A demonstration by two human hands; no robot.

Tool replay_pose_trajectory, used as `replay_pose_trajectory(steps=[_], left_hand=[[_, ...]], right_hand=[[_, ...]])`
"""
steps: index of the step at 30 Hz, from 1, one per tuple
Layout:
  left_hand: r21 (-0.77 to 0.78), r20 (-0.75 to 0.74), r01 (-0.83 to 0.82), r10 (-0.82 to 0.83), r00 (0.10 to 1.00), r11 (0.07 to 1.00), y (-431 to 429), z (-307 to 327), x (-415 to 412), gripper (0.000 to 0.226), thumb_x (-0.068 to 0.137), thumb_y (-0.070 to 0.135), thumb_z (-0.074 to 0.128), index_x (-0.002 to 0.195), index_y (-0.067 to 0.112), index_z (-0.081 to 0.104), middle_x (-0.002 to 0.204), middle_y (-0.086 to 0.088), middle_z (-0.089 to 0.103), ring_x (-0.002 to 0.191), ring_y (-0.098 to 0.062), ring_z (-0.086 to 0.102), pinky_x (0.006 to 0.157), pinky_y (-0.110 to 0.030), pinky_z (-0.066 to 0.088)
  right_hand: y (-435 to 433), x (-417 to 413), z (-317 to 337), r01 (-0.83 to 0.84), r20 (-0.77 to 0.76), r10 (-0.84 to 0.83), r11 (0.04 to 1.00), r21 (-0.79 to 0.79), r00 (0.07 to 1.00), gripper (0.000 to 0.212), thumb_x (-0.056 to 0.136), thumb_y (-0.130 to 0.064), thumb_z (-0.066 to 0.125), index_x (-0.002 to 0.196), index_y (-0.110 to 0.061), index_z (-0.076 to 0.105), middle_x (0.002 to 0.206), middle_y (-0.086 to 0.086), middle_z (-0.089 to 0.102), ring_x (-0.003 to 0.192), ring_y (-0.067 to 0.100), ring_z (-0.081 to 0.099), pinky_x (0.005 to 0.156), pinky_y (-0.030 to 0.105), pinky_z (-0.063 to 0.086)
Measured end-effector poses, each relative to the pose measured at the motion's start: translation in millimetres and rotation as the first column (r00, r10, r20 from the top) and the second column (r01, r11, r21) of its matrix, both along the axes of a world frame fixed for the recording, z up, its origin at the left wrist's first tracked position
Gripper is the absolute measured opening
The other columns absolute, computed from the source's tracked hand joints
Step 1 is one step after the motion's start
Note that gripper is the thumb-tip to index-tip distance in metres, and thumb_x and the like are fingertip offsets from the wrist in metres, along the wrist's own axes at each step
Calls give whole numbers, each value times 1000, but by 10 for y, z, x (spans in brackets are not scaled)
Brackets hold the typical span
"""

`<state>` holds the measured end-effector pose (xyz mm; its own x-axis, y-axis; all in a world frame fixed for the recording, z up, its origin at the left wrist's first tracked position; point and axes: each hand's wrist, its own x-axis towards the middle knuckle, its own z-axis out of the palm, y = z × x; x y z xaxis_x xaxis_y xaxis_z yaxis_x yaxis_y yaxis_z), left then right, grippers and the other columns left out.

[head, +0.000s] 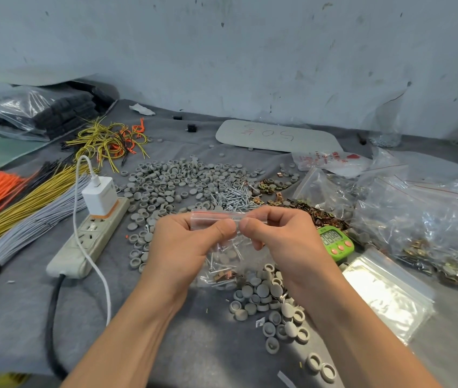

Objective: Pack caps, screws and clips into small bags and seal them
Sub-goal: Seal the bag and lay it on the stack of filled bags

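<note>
Above the table's (194, 345) near edge: one filled small bag (230, 259), its zip strip (211, 216) pinched by our left hand (188, 245) and right hand (283, 233); we should slide thumbs outward, pressing it fully shut.

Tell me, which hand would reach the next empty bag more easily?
Probably the right hand: the stack of empty bags lies on its side. It and the left hand pinch the small bag.

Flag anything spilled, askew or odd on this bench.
Nothing looks damaged. Grey caps lie strewn loose over the cloth, some reaching the near edge, and a power strip with a charger plugged in sits among them. The left hand and right hand pinch the top of the small bag, its contents inside.
</note>
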<state>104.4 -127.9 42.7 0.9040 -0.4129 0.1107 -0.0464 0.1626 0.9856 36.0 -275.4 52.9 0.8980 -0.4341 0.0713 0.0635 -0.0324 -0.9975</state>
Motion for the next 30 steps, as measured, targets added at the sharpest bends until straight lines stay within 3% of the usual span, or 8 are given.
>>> replay_pose_trajectory(steps=[4,7,12,18,23,26,28,30], left_hand=[[-8,-4,-3,3,1000,1000,-12,0,-4,25,68,23,84,89,10,83,89,-10,80,86,-21,76,70,-21,57],[-7,-3,-12,12,1000,1000,-30,3,-11,9,77,9,83,86,9,83,86,-11,79,80,-18,74,69,-22,58],[-1,-7,-71,71,997,998,-57,26,-32,4,76,2,82,78,6,82,78,-15,77,62,-10,66,55,-17,50],[-16,8,-42,42,999,999,-54,30,-37,8,79,6,81,78,13,83,80,-11,78,70,-12,72,62,-18,54],[-13,57,-39,40,998,999,-56,34,-28,12,82,7,79,75,16,82,73,-10,76,63,-10,66,59,-18,51],[-13,49,-78,79,996,997,-84,15,-41,14,82,5,78,71,13,81,62,-7,71,53,-9,61,53,-17,49],[-43,11,-88,89,996,995,-89,29,-45,12,84,9,78,72,9,80,59,-7,69,45,-6,54,47,-14,44],[-51,-28,-82,80,996,995,-69,54,-37,19,83,27,76,76,11,82,63,-9,72,45,-6,57,45,-13,44]], right_hand=[[5,6,-10,3,1,-3,1000,-10,1000,14,81,-10,85,72,-20,79,56,-1,61,53,11,52,56,14,46],[10,17,-13,6,18,-6,1000,-2,1000,14,81,-8,85,73,-18,80,59,4,62,53,11,51,56,17,46],[9,35,-8,-3,16,3,1000,-30,1000,18,82,-7,83,70,-19,79,55,3,60,53,12,50,56,18,46],[19,-3,-2,-26,30,26,1000,-3,999,14,83,-11,83,73,-20,79,58,-6,64,56,8,53,57,15,46],[29,14,30,-39,31,39,999,0,999,13,81,-6,83,71,-12,77,65,24,61,56,16,46,62,26,45],[12,24,20,-46,26,45,999,19,999,22,79,-2,82,64,-15,76,56,7,55,52,14,43,55,22,42],[0,15,16,-47,2,47,999,22,999,19,83,-7,81,66,-16,77,56,6,56,56,16,46,65,27,43],[-34,-6,18,-35,-19,37,997,68,999,16,86,-11,78,71,-11,77,59,8,59,59,16,50,76,33,44]])
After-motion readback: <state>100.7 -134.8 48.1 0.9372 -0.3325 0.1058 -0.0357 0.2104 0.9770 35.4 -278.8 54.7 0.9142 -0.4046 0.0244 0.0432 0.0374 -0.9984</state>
